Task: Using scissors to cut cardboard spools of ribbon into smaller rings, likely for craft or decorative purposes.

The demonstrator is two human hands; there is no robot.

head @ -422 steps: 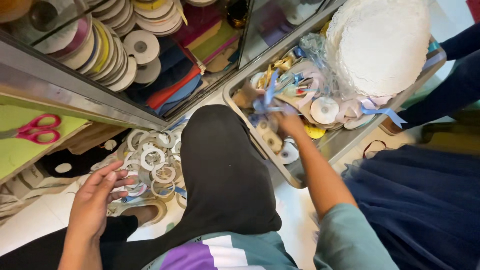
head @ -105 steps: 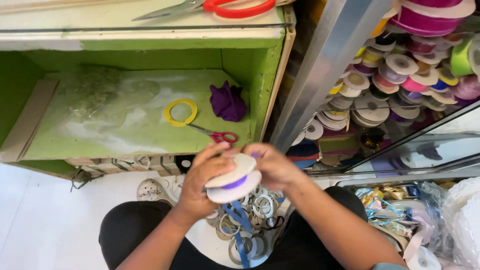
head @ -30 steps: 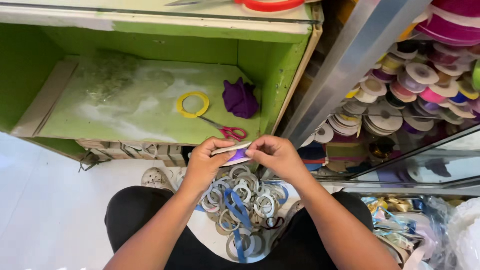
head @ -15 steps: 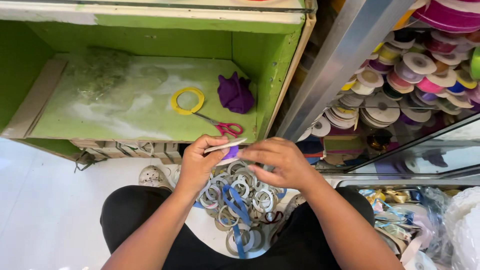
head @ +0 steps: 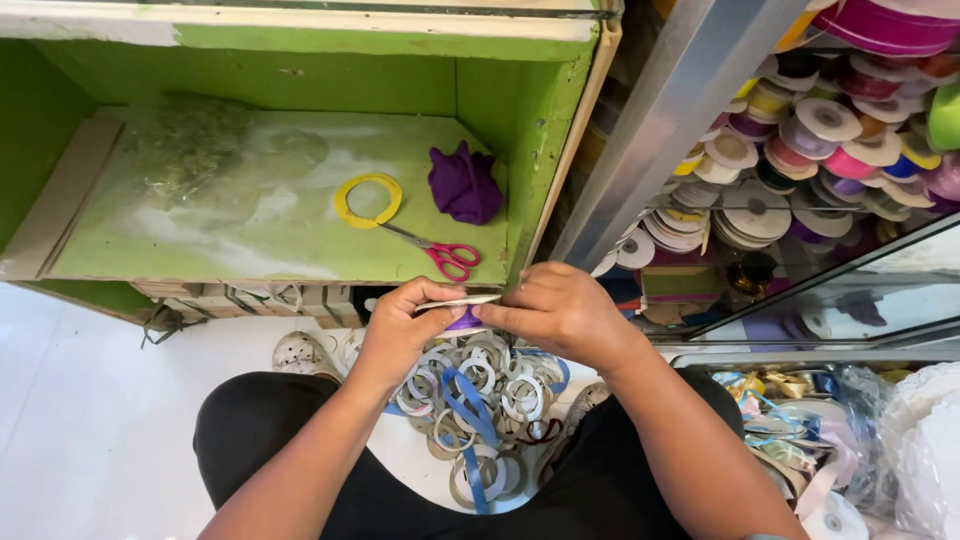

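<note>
My left hand and my right hand meet in front of me, both gripping one white spool of purple ribbon, seen edge-on between the fingers. Just below the hands lies a heap of empty white spool rings with blue ribbon on the floor between my knees. Beyond the hands, red-handled scissors, a yellow ring and a purple fabric flower lie on the green shelf.
A glass case at the right holds several ribbon rolls behind a metal frame. A tray of ribbons and white lace sits at the lower right. A white shoe and white floor are at the left.
The spool has turned from flat-face-up to edge-on between my hands, which have closed in on it. The view has shifted slightly.
</note>
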